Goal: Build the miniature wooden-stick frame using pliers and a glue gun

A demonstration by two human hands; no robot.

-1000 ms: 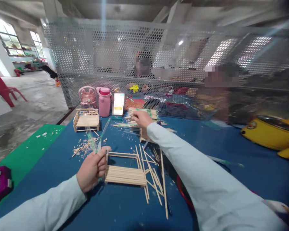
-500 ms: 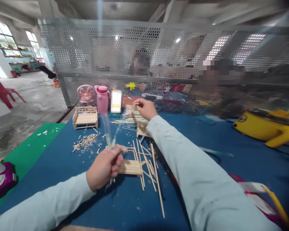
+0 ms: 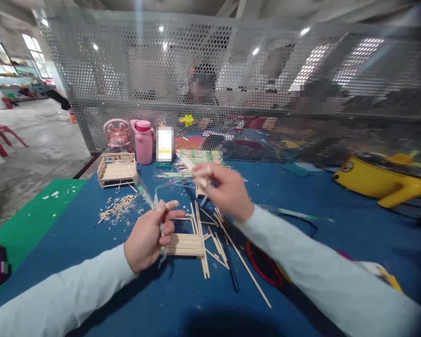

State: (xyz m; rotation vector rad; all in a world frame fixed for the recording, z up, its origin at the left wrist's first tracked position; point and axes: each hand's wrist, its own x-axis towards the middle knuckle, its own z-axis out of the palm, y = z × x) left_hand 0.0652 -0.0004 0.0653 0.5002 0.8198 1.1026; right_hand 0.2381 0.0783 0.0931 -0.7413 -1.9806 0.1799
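My left hand [image 3: 145, 238] is closed on crumpled clear plastic wrappers [image 3: 145, 193] with green print; some fingers are partly extended. To its right, my right hand [image 3: 228, 189] is raised above the blue table, its fingers pinching a thin pale stick-like piece [image 3: 185, 160], blurred by motion. Between and below the hands lies a small frame of wooden sticks [image 3: 185, 245] with a slatted panel. Loose wooden sticks [image 3: 245, 267] are scattered beside it. Behind my right hand, a second small wooden piece [image 3: 199, 192] is mostly hidden.
A finished-looking miniature wooden bed [image 3: 117, 168] stands at back left, near a pile of cut stick bits [image 3: 117, 208]. Behind are a pink bottle [image 3: 143, 142], a lit phone [image 3: 164, 145] and wrapped sticks [image 3: 203, 156]. Red-handled scissors [image 3: 263, 269] and a yellow pot [image 3: 379, 180] are rightward.
My right hand has come back from the wrapped sticks toward me, now with the pale piece showing in its fingers. My left hand stays nearly in place. One long loose stick has swung to the right.
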